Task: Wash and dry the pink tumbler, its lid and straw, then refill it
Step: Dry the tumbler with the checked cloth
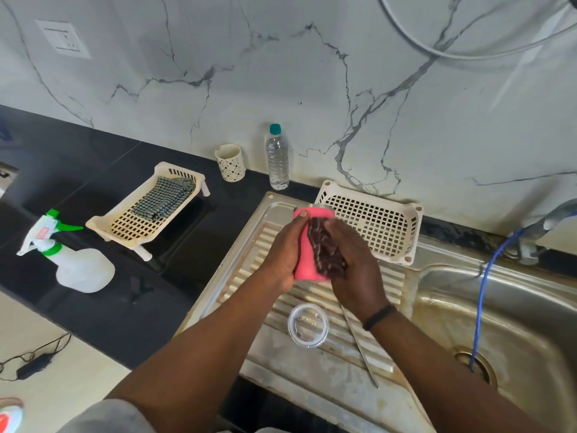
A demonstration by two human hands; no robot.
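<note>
The pink tumbler (304, 260) is held above the steel draining board (274, 220), its metal rim pointing away from me. My left hand (282, 254) grips its left side. My right hand (349, 260) presses a dark brown cloth (324, 248) against the tumbler's right side, fingers curled round the cloth. The clear round lid (308, 325) lies on the draining board below my hands. The metal straw (359, 345) lies beside it to the right, running toward the front edge.
An empty cream basket (374, 220) sits behind my hands. A water bottle (277, 157) and patterned cup (230, 162) stand by the wall. A second basket (125, 220) holds a checked cloth; a spray bottle (71, 260) stands left. The sink basin (499, 323) with a blue hose (480, 307) lies right.
</note>
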